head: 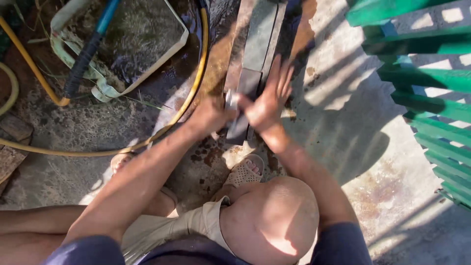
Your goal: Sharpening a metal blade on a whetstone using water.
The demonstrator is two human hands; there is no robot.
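I see my left hand (212, 115) closed around the handle end of a blade (230, 99), which lies across a long grey sharpening stone (256, 46). My right hand (267, 100) spreads wide, fingers flat on the stone. A yellow hose (194, 91) curves left of the stone; a green fence (431, 93) stands right.

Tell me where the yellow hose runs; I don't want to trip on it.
In the head view the yellow hose curves across the wet ground on the left, looping around the basin and passing just left of the left hand.
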